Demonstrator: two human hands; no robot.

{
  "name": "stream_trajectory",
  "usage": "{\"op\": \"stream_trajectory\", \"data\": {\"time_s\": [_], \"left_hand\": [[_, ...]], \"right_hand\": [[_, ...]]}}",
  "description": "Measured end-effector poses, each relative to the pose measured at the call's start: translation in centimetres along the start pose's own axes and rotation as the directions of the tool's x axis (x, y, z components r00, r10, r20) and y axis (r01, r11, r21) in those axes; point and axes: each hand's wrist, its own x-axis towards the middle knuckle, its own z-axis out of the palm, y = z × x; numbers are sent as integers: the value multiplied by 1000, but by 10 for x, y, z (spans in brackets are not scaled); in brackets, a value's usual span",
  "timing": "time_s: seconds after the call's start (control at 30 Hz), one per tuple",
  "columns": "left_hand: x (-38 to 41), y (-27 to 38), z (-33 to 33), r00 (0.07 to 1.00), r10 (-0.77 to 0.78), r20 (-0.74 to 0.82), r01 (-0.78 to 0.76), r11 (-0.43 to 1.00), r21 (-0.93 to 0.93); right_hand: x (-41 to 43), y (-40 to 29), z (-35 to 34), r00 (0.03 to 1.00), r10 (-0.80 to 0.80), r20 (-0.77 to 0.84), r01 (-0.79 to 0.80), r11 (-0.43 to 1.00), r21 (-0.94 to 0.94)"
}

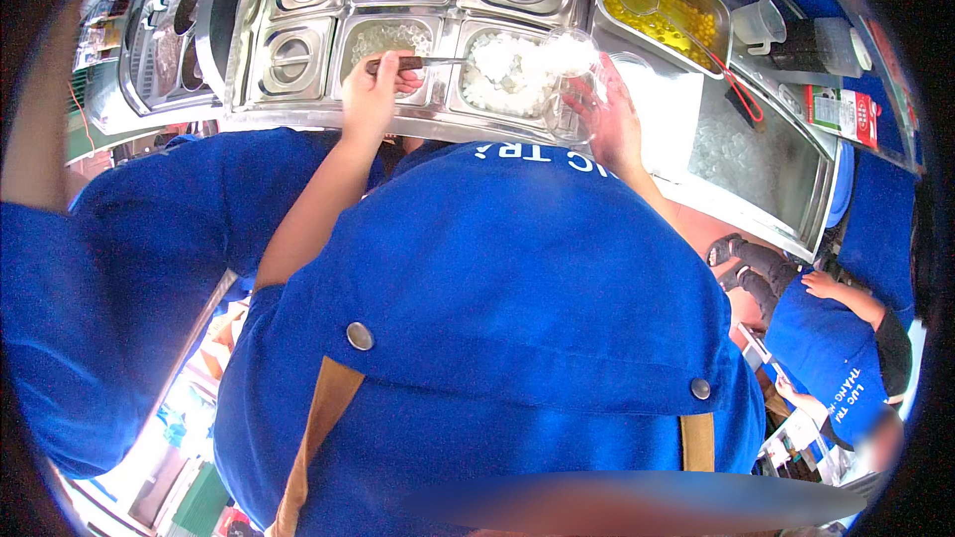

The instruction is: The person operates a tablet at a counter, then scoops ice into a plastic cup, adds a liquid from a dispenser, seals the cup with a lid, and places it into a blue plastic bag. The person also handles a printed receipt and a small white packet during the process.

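My left hand (pixel 371 101) grips a dark-handled utensil (pixel 397 65). Its thin metal shank reaches right into a steel pan of white diced topping (pixel 503 82), where its far end is lost among the pieces. Around a clear plastic cup (pixel 568 108) at that pan's right side, my right hand (pixel 613 115) has its fingers spread and curled. White contents show at the cup's far end, though glare blurs its outline. Behind my left hand sits another pan, of translucent pieces (pixel 384 41).
Several lidded steel pans (pixel 292 60) fill the counter's left and back. Yellow balls in liquid (pixel 656 15) hold a strainer with a red handle (pixel 739 93). An ice bin (pixel 739 156) lies right. One person in blue (pixel 134 276) is close left; another (pixel 828 343) is right.
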Motion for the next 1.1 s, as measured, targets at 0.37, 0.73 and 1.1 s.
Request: {"op": "stream_trajectory", "data": {"time_s": [0.37,0.73,1.1], "left_hand": [[-58,91,-1,483,656,580,-872,418,254],[-8,-23,42,845,330,422,-529,637,561],[-42,39,3,926,377,31,-377,916,134]], "right_hand": [[28,24,25,997,-53,51,52,998,23],[10,6,11,999,-16,-30,16,999,28],[17,21,16,984,-138,-109,132,989,-62]]}}
